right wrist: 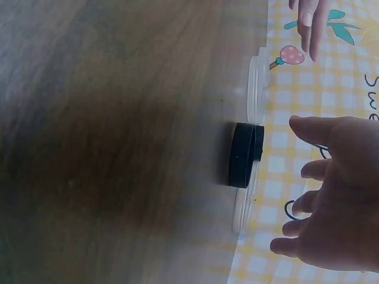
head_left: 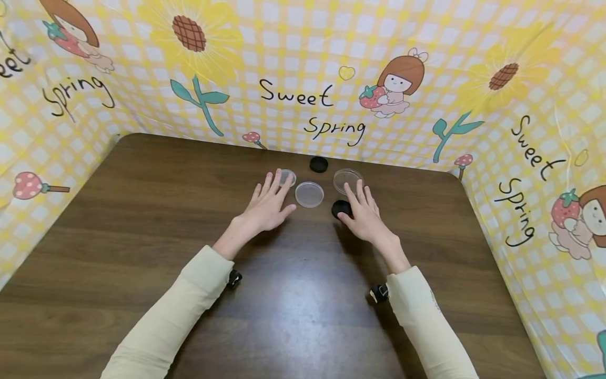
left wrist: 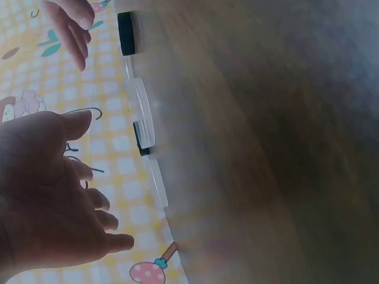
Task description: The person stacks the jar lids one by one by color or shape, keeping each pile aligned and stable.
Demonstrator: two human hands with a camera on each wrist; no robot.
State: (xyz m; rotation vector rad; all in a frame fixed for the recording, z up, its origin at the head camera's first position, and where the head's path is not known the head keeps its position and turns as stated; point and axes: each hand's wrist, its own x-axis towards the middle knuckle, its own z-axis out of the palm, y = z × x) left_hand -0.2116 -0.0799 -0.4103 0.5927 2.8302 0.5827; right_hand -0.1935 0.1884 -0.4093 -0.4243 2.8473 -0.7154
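Note:
My left hand [head_left: 266, 209] is held above the table with fingers spread, its fingertips in front of a small clear round lid [head_left: 288, 178] in the head view. A second clear lid [head_left: 310, 195] lies between the hands. My right hand [head_left: 365, 215], fingers stretched forward, hovers over a black round lid [head_left: 340, 208] and partly hides it. Beyond its fingertips lies a larger clear lid [head_left: 347, 178]. Another black lid [head_left: 319, 164] sits farthest back. Both wrist views show the left hand [left wrist: 59, 189] and the right hand [right wrist: 343, 189] apart from the lids, holding nothing.
The brown wooden table [head_left: 303, 316] is bounded at the back and sides by a yellow checked cloth [head_left: 293, 63] printed with flowers and figures. Both sleeves are pale, with a black wrist strap [head_left: 379, 293] by the right cuff and another strap [head_left: 234, 278] by the left.

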